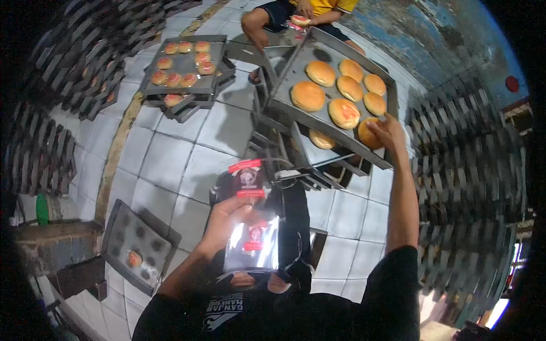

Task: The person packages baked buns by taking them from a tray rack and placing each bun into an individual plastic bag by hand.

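My left hand [224, 221] is closed around several clear plastic bags [250, 241] with red printed labels, held above my lap. Out to the right, my right hand [391, 136] has its fingers curled on a round golden bun [369, 133] at the near right corner of a metal tray [307, 116]. Several more buns lie on that tray, among them one with a red mark on top [344, 113]. The underside of the gripped bun and the fingertips are partly hidden.
More trays are stacked crosswise beneath, one holding a bun [322, 139]. At the upper left, another stack's top tray [153, 88] bears wrapped buns. A tray with one bun [135, 258] lies lower left. A person in yellow [338, 5] sits opposite, holding a bun. Tray racks line both sides.
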Action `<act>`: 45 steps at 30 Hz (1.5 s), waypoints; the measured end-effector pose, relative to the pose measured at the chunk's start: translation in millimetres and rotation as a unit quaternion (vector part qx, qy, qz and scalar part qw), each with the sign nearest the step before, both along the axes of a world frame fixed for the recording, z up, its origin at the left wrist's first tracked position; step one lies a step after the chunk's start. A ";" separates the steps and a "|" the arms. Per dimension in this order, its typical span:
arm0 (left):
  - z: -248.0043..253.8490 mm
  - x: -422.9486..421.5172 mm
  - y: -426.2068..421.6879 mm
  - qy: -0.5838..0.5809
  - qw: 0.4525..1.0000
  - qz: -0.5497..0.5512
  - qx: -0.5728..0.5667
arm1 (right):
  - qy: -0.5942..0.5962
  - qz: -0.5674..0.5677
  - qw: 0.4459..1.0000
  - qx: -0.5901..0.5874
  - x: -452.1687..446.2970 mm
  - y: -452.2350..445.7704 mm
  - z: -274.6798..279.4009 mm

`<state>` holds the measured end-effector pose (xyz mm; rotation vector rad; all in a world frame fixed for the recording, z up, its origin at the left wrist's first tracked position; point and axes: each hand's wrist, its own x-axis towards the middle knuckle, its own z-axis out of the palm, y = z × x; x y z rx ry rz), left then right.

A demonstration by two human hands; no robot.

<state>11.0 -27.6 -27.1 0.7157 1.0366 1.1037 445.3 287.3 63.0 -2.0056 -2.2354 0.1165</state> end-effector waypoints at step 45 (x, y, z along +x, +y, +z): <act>30.7 10.3 49.0 -0.351 0.918 0.186 -0.012 | 0.291 0.375 0.877 0.076 -301.5 -254.3 12.4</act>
